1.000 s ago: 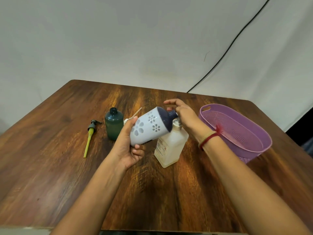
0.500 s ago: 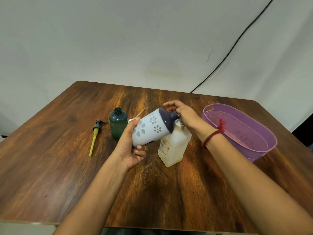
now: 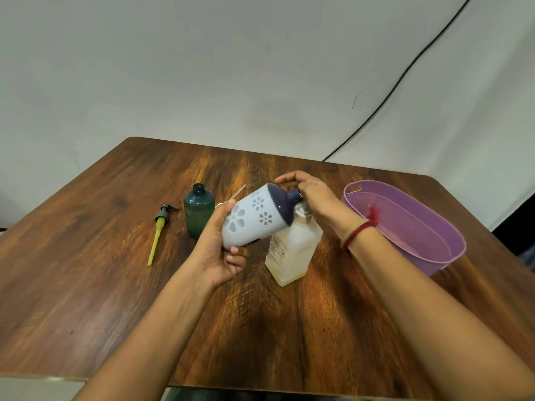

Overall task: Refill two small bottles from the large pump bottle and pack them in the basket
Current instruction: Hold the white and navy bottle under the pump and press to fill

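L hand grips the white floral bottle round its lower body, thumb on top & fingers curled under. The bottle is tilted, dark neck pointing right, just at the top of the large pump bottle. R hand is curled over that pump head; the spout itself is hidden under the fingers, so can't tell if it lines up w/ the neck.

Handling, as a guess: the white bottle looks like stiff, smooth plastic, light while near empty, prob. slippery if soap runs down it. The wide body is the place to hold it, as now; the neck must stay free.

The large bottle stands on the surface, pale liquid inside, squarish, likely heavier & steady enough to take a push from above. It's best steadied at the shoulder.

The green bottle stands open, well left of both, w/ its pump lying beside it. It's small & round, so take it round the middle. The purple basket sits at right w/ no bottle in it yet. Its thin perforated walls likely flex.
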Demonstrator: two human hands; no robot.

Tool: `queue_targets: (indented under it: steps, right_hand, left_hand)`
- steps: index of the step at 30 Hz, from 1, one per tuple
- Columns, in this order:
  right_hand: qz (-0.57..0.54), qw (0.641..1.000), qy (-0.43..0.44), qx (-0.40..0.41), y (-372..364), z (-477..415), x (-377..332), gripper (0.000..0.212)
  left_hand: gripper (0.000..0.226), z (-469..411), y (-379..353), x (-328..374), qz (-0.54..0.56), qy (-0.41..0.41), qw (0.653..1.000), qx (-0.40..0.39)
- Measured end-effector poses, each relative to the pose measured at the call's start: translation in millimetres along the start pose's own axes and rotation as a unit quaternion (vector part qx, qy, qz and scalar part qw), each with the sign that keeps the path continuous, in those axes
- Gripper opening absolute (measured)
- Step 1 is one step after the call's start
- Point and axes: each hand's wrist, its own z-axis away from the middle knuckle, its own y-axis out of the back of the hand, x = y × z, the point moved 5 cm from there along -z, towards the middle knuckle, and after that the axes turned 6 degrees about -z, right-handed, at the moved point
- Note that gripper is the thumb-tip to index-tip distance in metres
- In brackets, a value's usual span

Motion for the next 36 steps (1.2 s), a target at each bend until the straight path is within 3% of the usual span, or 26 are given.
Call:
queue_targets:
  steps: [15, 20, 36]
  right_hand:
    - [0.014, 1.000, 0.004, -0.013, 0.3, 0.0, -2.9, 0.036]
    - [-0.009, 1.000, 0.017, 0.017, -2.6, 2.8, 8.2, 0.035]
    - [0.039, 0.999, -0.020, 0.030, -1.6, 5.5, -4.3, 0.036]
  left_hand:
    - [0.038, 1.4, -1.3, 2.7, 0.010, 0.004, 1.000, -0.011]
    - [0.037, -0.8, 4.5, 1.2, -0.006, 0.003, 1.000, 0.000]
    - [0.038, 2.5, 1.6, 4.6, -0.013, -0.004, 1.000, -0.012]
